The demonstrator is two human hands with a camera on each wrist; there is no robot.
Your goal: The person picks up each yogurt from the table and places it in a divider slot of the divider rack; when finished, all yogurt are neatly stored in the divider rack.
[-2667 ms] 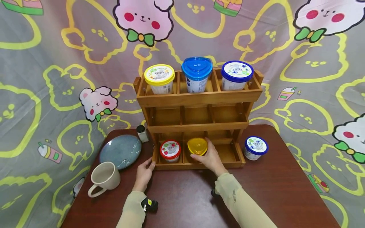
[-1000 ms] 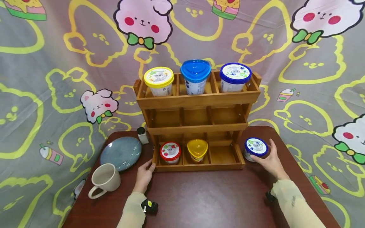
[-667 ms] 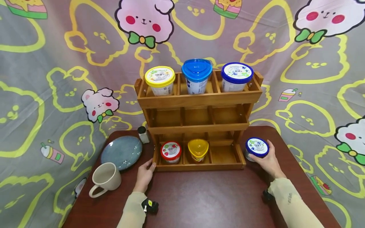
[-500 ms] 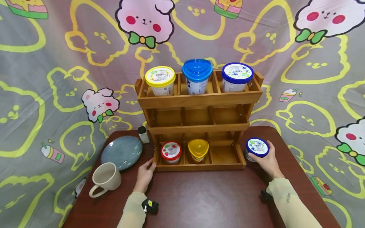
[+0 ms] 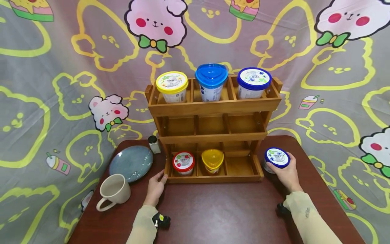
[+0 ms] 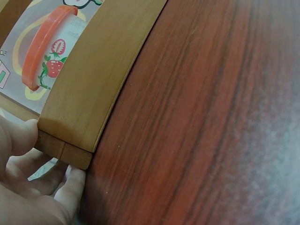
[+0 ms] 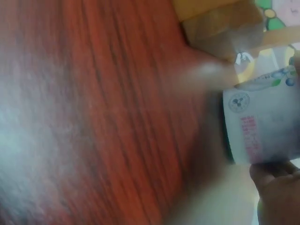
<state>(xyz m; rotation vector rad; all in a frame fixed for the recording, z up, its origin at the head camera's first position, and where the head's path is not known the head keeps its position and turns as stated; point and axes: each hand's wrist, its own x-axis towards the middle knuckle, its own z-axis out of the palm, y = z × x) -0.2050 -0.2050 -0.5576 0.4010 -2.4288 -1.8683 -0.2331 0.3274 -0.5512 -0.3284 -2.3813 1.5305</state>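
Note:
My right hand (image 5: 287, 174) grips a white tub with a dark blue lid (image 5: 277, 157) and blueberry pictures, at the right of the wooden rack. In the right wrist view the tub's printed side (image 7: 262, 115) shows above the thumb; the picture is blurred, and whether its base touches the table is unclear. My left hand (image 5: 155, 186) holds the front left bottom corner of the three-tier rack (image 5: 210, 180), thumb and fingers about the corner (image 6: 63, 150). On the lowest tier stand a red-lidded tub (image 5: 183, 162) and a yellow-lidded cup (image 5: 212, 159), left and middle; the right compartment is bare.
A yellow-lidded tub (image 5: 172, 83), a tall blue-lidded cup (image 5: 211, 76) and another dark-blue-lidded tub (image 5: 254, 79) fill the top tier. Left of the rack are a grey-blue plate (image 5: 131, 162), a beige mug (image 5: 114, 191) and a small black-capped jar (image 5: 153, 145). Patterned cloth surrounds the table.
My right hand has let go of the yellow-lidded cup, moved right and taken hold of the blue-lidded tub, which has since shifted slightly right. My left hand stays at the rack corner.

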